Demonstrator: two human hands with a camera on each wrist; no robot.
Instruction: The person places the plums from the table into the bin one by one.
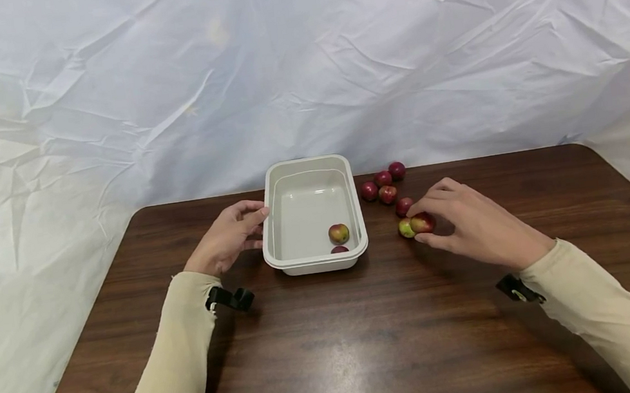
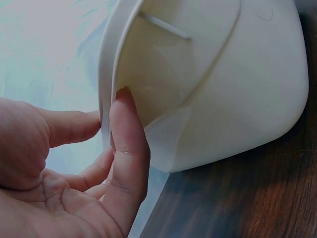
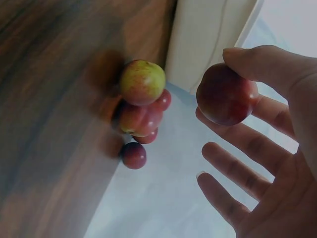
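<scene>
My right hand (image 1: pixel 440 209) pinches a dark red fruit (image 1: pixel 423 222) just above the table, right of a white plastic tub (image 1: pixel 307 166). In the right wrist view the thumb and fingers (image 3: pixel 270 111) curl round that fruit (image 3: pixel 227 94). A yellow-green fruit (image 1: pixel 406 229) lies on the table against it. My left hand (image 1: pixel 232 233) rests with straight fingers (image 2: pixel 128 144) against the tub's left rim (image 2: pixel 106 74). Two fruits (image 1: pixel 339 233) lie in the tub's near right corner.
Several more red fruits (image 1: pixel 385 187) lie loose on the brown table (image 1: pixel 332 350) behind my right hand, close to the tub's far right corner. A creased white sheet (image 1: pixel 161 78) hangs behind and at both sides of the table.
</scene>
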